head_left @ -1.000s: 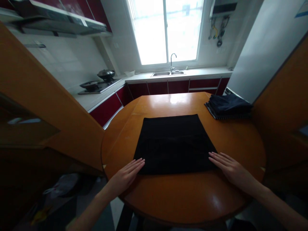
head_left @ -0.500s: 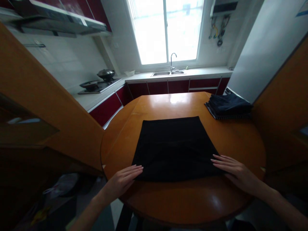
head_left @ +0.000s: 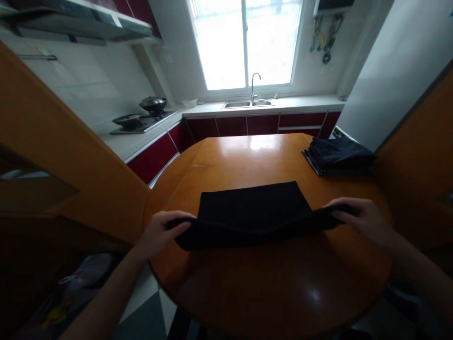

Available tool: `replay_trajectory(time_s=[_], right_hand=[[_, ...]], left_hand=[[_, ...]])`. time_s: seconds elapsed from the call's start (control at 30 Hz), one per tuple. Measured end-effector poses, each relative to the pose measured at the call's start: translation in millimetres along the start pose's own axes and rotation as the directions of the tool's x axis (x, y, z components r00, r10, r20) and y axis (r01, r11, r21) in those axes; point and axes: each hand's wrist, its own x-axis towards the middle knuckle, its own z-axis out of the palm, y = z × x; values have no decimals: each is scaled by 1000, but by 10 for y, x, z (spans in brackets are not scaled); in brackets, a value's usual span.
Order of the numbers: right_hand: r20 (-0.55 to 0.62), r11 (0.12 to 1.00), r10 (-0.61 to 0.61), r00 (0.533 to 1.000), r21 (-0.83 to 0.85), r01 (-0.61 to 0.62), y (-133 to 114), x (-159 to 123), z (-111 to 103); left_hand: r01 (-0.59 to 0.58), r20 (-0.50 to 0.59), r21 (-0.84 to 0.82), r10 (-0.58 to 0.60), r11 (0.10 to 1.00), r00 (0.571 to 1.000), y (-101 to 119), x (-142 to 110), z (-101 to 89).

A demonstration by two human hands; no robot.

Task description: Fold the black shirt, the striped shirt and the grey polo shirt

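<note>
A black cloth [head_left: 249, 212] lies on the round orange wooden table [head_left: 269, 278]. Its near edge is lifted off the tabletop and carried back over the rest of the cloth. My left hand [head_left: 159, 232] is closed on the near left corner. My right hand [head_left: 363, 219] is closed on the near right corner. The far edge of the cloth still rests flat on the table.
A folded pile of dark blue cloth [head_left: 338, 156] sits at the table's far right edge. Behind the table run red cabinets with a sink and tap [head_left: 252, 97] under a window, and a stove with pans [head_left: 141, 118] at left. Orange panels stand on both sides.
Both hands went from lying flat at the cloth's near corners to gripping them. They have lifted the near edge and moved it away from me, over the cloth.
</note>
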Motion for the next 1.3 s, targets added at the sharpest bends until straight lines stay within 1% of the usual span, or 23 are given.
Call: replay_trajectory(time_s=[0.07,0.13,0.17,0.23,0.3,0.37,0.43,0.5,0.53,0.67,0.83,0.93,1.03,1.13,1.2,1.23,1.3], right_hand=[[-105,999,38,994,21,-36,18,238,37],[-158,996,77,984,55,-69,64,490,93],[-166,993,97,981,76,-85,97,620,134],[-150,984,145,978,122,-127,188,885,251],[-112,967,211,971,165,-192,314,1137,413],[-86,939,302,949,197,-281,466,1346,588],[-70,902,397,915,214,-375,622,1485,734],[-51,874,456,888,211,-437,759,1553,815],[-45,872,463,885,205,-445,814,1567,830],[-63,903,404,913,183,-388,930,1585,803],[-84,920,382,920,126,-371,937,1630,809],[-101,934,343,934,142,-328,953,1636,826],[-144,947,299,943,169,-274,996,1641,843],[-177,955,278,944,157,-252,1066,1665,874],[-188,964,258,948,110,-241,1109,1687,891],[-195,971,241,951,60,-233,1118,1694,896],[-245,971,184,952,-102,-214,1081,1685,915]], left_hand=[[95,-93,-58,-100,994,991,-93,230,26],[166,-166,-134,-188,977,968,-224,453,79],[197,-179,-177,-228,964,957,-302,562,119],[258,-157,-260,-305,930,939,-478,770,224],[330,-86,-307,-371,893,925,-668,954,360],[408,-28,-295,-434,864,900,-852,1097,501],[459,-10,-251,-476,852,879,-1013,1183,617],[471,-13,-217,-485,855,875,-1136,1214,686],[463,-15,-208,-476,862,879,-1182,1215,703],[419,-44,-180,-433,890,900,-1251,1203,701],[370,-109,-129,-384,920,917,-1190,1233,692],[357,-136,-134,-374,924,918,-1174,1236,707],[323,-161,-140,-343,936,925,-1227,1230,751],[291,-199,-107,-308,951,931,-1334,1243,803],[294,-207,-79,-304,953,930,-1391,1258,807],[305,-205,-56,-310,951,928,-1398,1264,795],[323,-215,54,-305,945,928,-1336,1265,764]])
